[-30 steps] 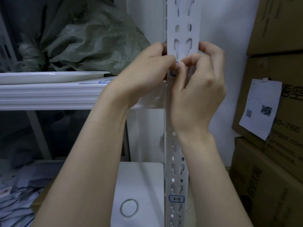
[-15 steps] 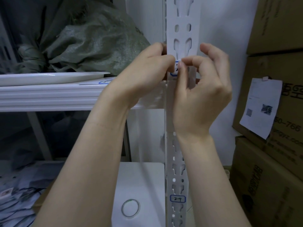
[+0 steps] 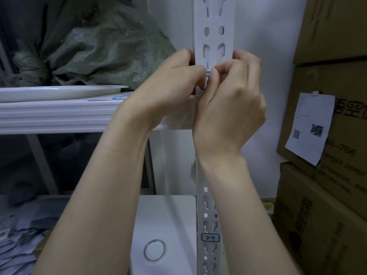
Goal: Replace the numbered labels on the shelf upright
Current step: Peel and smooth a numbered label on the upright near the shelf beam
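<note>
A white slotted shelf upright [image 3: 213, 20] runs top to bottom through the middle of the view. At shelf height a small blue-bordered label [image 3: 206, 81] sits on it, mostly hidden between my fingers. My left hand [image 3: 170, 84] holds the upright from the left, its thumb pressing on the label's left side. My right hand [image 3: 230, 100] has curled fingers, and its thumb and forefinger pinch the label's right edge. Lower on the upright, a second label [image 3: 210, 237] reads "2-4".
A white shelf beam [image 3: 59, 114] extends left, with a white plate [image 3: 59, 92] and a green woven sack [image 3: 107, 52] above it. Cardboard boxes [image 3: 333, 135] are stacked at the right. Below lies a white box [image 3: 178, 215] with a tape ring [image 3: 154, 250] on it.
My right hand's fingers have curled in closer to the upright and the label. The left hand has stayed in place on the upright.
</note>
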The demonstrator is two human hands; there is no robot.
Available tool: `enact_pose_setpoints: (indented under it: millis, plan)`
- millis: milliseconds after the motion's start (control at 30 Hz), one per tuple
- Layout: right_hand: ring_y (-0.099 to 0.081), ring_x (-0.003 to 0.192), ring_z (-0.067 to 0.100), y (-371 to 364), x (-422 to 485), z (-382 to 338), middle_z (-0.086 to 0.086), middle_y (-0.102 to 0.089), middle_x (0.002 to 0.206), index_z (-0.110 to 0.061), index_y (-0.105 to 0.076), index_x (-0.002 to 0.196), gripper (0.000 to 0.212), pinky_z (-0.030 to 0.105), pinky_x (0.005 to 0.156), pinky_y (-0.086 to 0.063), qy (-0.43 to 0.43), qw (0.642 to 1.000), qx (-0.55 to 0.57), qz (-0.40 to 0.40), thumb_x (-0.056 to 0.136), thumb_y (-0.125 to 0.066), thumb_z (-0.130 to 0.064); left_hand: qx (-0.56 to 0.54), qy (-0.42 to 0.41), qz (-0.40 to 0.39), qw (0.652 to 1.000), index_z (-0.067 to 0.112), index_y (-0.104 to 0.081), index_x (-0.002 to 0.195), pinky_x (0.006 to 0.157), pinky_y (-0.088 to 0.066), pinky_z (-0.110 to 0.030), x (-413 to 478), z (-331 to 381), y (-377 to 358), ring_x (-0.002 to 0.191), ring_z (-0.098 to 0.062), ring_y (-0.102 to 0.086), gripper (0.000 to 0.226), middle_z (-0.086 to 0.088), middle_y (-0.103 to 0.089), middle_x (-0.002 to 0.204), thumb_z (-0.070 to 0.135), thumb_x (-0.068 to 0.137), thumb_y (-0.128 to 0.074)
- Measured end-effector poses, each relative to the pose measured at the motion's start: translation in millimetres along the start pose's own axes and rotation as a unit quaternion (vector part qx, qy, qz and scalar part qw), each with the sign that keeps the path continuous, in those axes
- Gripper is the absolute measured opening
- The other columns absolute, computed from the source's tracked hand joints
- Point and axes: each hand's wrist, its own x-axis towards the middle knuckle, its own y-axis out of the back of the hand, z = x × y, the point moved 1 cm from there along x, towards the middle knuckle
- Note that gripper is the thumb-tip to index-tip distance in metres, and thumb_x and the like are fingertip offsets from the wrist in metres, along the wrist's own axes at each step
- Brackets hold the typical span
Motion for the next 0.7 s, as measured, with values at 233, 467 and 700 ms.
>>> enact_pose_setpoints:
  millis: [233,467,700]
  plan:
    - [-0.062,0.064,0.023,-0.6,-2.5,4.5,0.010,-0.068,0.112,-0.008,-0.063,0.081,0.008,0.035,0.055,-0.045,0.022,1.000,0.009,-0.020,0.088,-0.065,-0.012,0.009,0.015,0.007,1.000,0.011,-0.061,0.111,0.101,-0.048,-0.051,0.5,-2.5,1.4,0.107,-0.025,-0.065,0.048,-0.010,-0.068,0.114,0.017,0.064,-0.050]
    - [-0.068,0.075,0.026,6.2,-7.0,17.5,0.010,-0.070,0.111,0.002,-0.059,0.093,0.013,0.042,0.058,-0.050,0.014,0.991,0.130,-0.018,0.092,-0.060,-0.011,0.011,0.016,0.006,1.000,0.013,-0.062,0.115,0.101,-0.048,-0.053,2.4,-5.9,2.7,0.111,-0.030,-0.064,0.051,-0.011,-0.068,0.116,0.017,0.065,-0.051]
    - [-0.070,0.084,0.019,7.1,-5.0,15.5,0.008,-0.072,0.109,-0.002,-0.063,0.089,0.013,0.029,0.061,-0.050,-0.006,0.989,0.147,-0.010,0.090,-0.062,-0.014,0.012,0.009,0.002,1.000,0.012,-0.062,0.112,0.101,-0.049,-0.052,4.6,-8.9,3.0,0.109,-0.028,-0.065,0.049,-0.011,-0.069,0.114,0.016,0.065,-0.050]
